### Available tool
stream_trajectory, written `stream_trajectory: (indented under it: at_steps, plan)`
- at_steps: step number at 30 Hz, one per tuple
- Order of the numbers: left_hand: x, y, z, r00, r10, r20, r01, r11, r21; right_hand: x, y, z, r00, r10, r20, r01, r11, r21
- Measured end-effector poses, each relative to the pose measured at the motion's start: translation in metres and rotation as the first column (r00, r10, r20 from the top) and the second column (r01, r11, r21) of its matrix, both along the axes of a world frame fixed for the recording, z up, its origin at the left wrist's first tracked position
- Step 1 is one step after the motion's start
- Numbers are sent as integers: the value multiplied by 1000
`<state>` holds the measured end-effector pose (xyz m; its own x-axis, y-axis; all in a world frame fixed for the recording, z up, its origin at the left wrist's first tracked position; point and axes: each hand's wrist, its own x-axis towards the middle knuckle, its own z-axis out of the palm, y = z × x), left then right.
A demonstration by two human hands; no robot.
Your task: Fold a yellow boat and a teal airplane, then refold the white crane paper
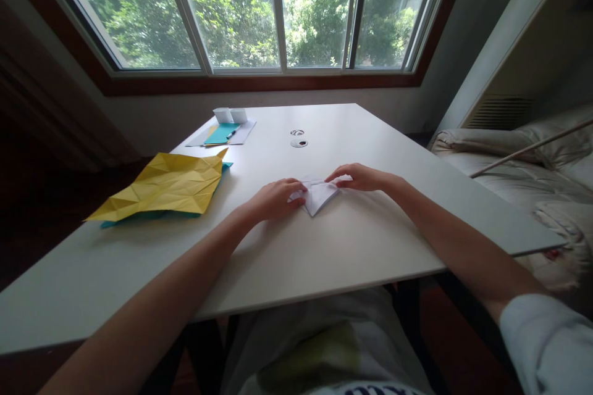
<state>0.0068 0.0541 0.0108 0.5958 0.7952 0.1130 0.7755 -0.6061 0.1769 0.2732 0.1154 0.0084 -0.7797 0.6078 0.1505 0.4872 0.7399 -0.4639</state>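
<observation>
A small piece of folded white paper (319, 196) lies on the white table in front of me, one pointed corner towards me. Creases and a raised flap show along its upper part. My left hand (278, 199) is closed at its left corner, thumb and fingers pinching the edge. At the upper right corner, the fingers of my right hand (360, 177) are bent round the edge and hold it. The fingertips partly cover both side corners.
A creased yellow sheet (173, 185) lies over a teal sheet (227, 166) at the left. Behind it are white folded paper pieces (230, 115), teal paper (221, 133) and a pen (231, 134). Two round pieces (299, 143) lie mid-table (273, 259). Bedding (519, 166) is at the right.
</observation>
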Motion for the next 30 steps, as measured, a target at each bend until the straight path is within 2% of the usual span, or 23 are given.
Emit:
stream_trajectory:
  at_steps: [11,21,30]
  plan:
    - [-4,4,-4,999,-28,38,29,1000,-10,-1,2,-3,1000,-7,-18,6,999,-46]
    - [-3,2,-3,998,-59,8,59,998,25,-6,-3,-1,998,-35,-60,33,999,-31]
    - [-2,4,-5,996,-81,27,80,996,41,-7,-2,-6,999,35,31,-36,998,43]
